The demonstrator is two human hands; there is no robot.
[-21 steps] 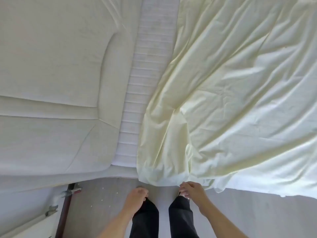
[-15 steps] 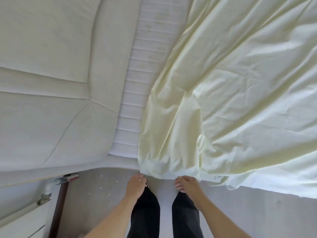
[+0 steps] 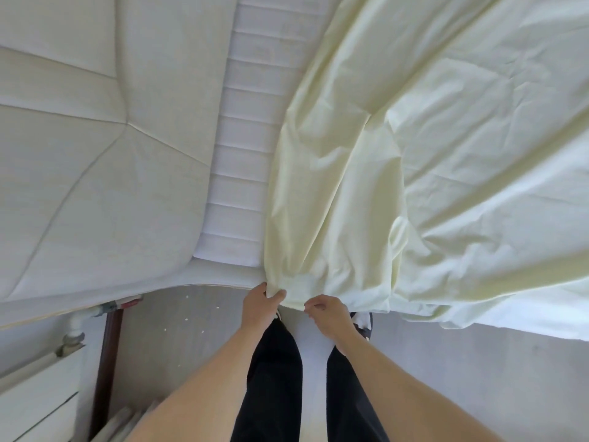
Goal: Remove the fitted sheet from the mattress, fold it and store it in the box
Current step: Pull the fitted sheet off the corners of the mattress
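The pale yellow fitted sheet [image 3: 430,148] lies loose and wrinkled over the right part of the mattress, its near edge hanging over the bed's side. A strip of bare white ribbed mattress [image 3: 245,148] shows between the sheet and a cream quilted pad. My left hand [image 3: 259,306] pinches the sheet's hanging hem at its left corner. My right hand [image 3: 328,315] is just to the right with fingers curled at the hem; whether it holds fabric is unclear. No box is in view.
A cream quilted pad [image 3: 95,138] covers the left of the bed. Grey floor [image 3: 178,330] lies below, with my dark-trousered legs [image 3: 277,378]. At the lower left stand a white radiator pipe [image 3: 75,330], a dark wooden post [image 3: 106,362] and white furniture [image 3: 35,397].
Both hands have risen from near my legs to the sheet's hanging edge, and my left hand has taken hold of the hem. The view has tilted slightly.
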